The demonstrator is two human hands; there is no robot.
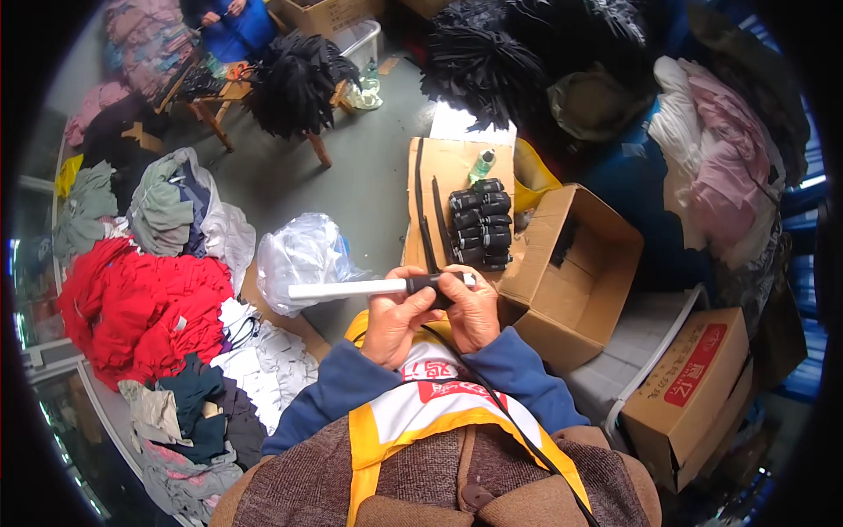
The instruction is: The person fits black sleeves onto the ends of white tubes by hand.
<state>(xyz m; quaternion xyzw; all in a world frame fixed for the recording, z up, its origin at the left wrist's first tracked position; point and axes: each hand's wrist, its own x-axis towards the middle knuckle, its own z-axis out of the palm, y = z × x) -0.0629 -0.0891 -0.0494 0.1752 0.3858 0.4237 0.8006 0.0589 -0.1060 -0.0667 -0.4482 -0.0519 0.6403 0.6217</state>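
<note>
Both my hands hold a white tube (342, 290) level in front of my chest, its long bare end pointing left. Around its right part sits a black band (424, 283), which looks like a wound strip. My left hand (392, 327) grips the tube at the band's left side, thumb on top. My right hand (472, 309) pinches the band near the tube's short right end. A black strip (428, 246) runs from beside the band out over a cardboard sheet (452, 158). Several black rolls (481, 220) lie in rows on that sheet, just beyond my right hand.
A green-capped bottle (481, 165) stands behind the rolls. To the right are an open cardboard box (580, 263), a grey bin (637, 342) and another carton (689, 395). At left lie a clear plastic bag (307, 255) and red cloth (149, 303). Black strips (303, 83) cover a stool near another person.
</note>
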